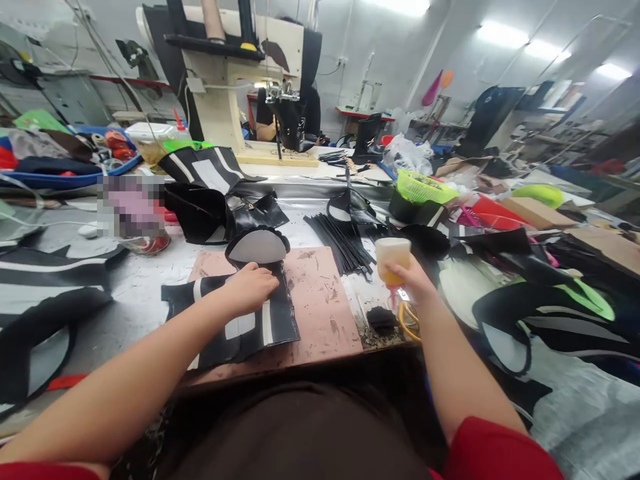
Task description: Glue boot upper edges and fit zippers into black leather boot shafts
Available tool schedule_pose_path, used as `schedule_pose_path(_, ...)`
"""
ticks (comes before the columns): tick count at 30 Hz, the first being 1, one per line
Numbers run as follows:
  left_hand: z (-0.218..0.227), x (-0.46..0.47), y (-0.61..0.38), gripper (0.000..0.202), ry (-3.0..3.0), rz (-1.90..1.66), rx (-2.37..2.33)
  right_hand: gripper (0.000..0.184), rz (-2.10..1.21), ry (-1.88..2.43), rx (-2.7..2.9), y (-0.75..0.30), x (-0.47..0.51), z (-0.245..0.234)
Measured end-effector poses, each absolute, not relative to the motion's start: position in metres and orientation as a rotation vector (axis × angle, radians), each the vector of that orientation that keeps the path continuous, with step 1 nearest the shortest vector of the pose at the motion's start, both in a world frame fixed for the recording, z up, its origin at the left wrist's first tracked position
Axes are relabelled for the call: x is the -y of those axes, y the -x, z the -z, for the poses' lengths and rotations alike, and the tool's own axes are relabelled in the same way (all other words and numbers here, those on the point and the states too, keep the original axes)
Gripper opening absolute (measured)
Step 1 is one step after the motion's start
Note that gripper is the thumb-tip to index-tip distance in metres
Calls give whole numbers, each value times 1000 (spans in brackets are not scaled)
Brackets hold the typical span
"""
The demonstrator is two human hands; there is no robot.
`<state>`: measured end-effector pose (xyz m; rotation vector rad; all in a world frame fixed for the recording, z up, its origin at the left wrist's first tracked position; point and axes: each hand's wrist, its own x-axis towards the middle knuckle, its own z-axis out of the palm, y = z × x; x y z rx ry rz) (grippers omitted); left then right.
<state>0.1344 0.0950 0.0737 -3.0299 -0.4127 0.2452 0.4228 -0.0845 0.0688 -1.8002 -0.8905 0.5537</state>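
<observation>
My left hand (254, 288) rests on a black leather boot piece (281, 317), its fingers curled in at the edge. White strips and a pale patch show on the piece's face, and a rounded end with a grey lining (260, 246) lies beyond the hand. The piece lies on a worn pink board (320, 293). To the right, my right hand (413, 277) is closed around a squeeze bottle (393, 257) of yellowish liquid, held in the air with its pink nozzle down. Below the nozzle are a small black pad (381, 319) and a yellow ring-shaped thing (409, 323).
A bundle of thin black strips (337, 243) lies behind the board. A sewing machine (235, 87) stands at the back, with a partly hidden person behind it. Black boot pieces (45, 293) lie left; a green basket (425, 188) and more pieces (520, 320) are right.
</observation>
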Motion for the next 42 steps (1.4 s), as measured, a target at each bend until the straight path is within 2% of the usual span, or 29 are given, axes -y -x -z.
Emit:
schedule_pose_path(3, -74, -104, -127, 29, 2942, -65, 207, 47, -107, 2515, 1445, -430, 77, -90)
schedule_pose_path(6, -68, -109, -124, 29, 2900, 26, 128, 24, 172, 2818, 1938, -414, 62, -89)
schedule_pose_path(9, -71, -116, -124, 25, 2847, 73, 128, 26, 164, 2869, 1985, -394, 48, -76)
schedule_pose_path(13, -104, -127, -115, 24, 2714, 181, 285, 35, 209, 2856, 1995, -378, 49, -72)
schedule_pose_path(15, -128, -129, -107, 18, 2598, 244, 468, 35, 266, 2773, 2005, -370, 64, -81)
schedule_pose_path(17, -152, -128, -101, 12, 2473, 287, 659, 28, 150, 2704, 1987, -357, 87, -95)
schedule_pose_path(19, -171, -120, -99, 15, 2388, 298, 791, 20, -256, 2530, 2035, -338, 112, -111)
schedule_pose_path(21, -183, -107, -104, 21, 2341, 333, 864, 22, -774, 2071, 2104, -315, 129, -124)
schedule_pose_path(23, -189, -87, -115, 26, 2308, 426, 898, 29, -1021, 1557, 1954, -289, 130, -130)
schedule_pose_path(25, -192, -63, -128, 27, 2281, 556, 908, 43, -1001, 1288, 1577, -264, 115, -131)
schedule_pose_path(27, -194, -38, -141, 27, 2256, 672, 894, 67, -925, 1058, 1195, -243, 89, -132)
schedule_pose_path(28, -196, -26, -146, 25, 2247, 720, 869, 69, -866, 939, 1045, -236, 77, -134)
schedule_pose_path(33, -203, 14, -154, 23, 2231, 951, 638, 44, -609, 720, 647, -224, 42, -160)
schedule_pose_path(39, -206, 45, -154, 43, 2440, 1071, 222, 19, -377, 776, 523, -265, 32, -212)
schedule_pose_path(42, -202, 56, -157, 51, 2461, 1151, 100, 18, -408, 780, 638, -285, 24, -235)
